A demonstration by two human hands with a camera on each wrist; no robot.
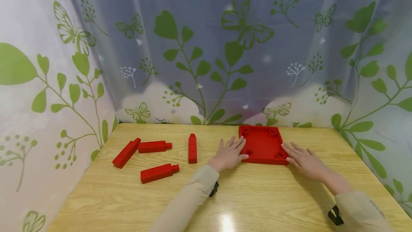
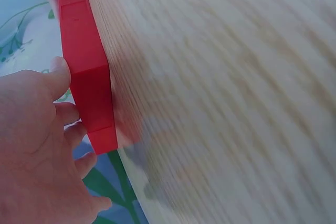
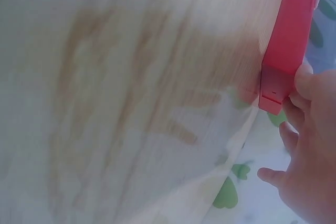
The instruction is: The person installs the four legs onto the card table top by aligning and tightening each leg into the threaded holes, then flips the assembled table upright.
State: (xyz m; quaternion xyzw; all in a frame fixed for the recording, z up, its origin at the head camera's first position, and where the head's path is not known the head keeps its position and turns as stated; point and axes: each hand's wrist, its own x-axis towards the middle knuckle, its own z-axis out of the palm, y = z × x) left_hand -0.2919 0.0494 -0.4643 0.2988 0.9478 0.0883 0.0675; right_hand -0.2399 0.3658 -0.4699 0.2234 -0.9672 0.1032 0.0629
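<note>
- First red post (image 1: 126,154): lies slantwise near the table's (image 1: 96,199) left edge, its knob towards the back edge and close to the second post; whether they touch is hard to tell.
- Second red post (image 1: 152,146): runs roughly along the back edge, knob pointing right.
- Third red post (image 1: 159,173): lies nearer the table's front, slightly slanted, knob to the right.
- Fourth red post (image 1: 192,149): lies with its long axis front to back, knob towards the back edge. Of the four, it is nearest the tray, roughly in line with that tray's left side.
- Left hand (image 1: 229,156): sits between the fourth post and the tray, so it is the hand nearer to all the posts. Its grip is not closed round anything — fingers stretched out against the tray's left side, thumb by the near-left corner.
- Red tray (image 1: 263,145): lies flat by the back edge, right of the table's middle, hollow side up, a round socket in each corner. Being nearly square, it has no clear long axis; it lies directly between the hands.
- Right hand (image 1: 305,162): its grip is likewise spread, straight fingers touching the tray's right side, thumb by the near-right corner.
</note>
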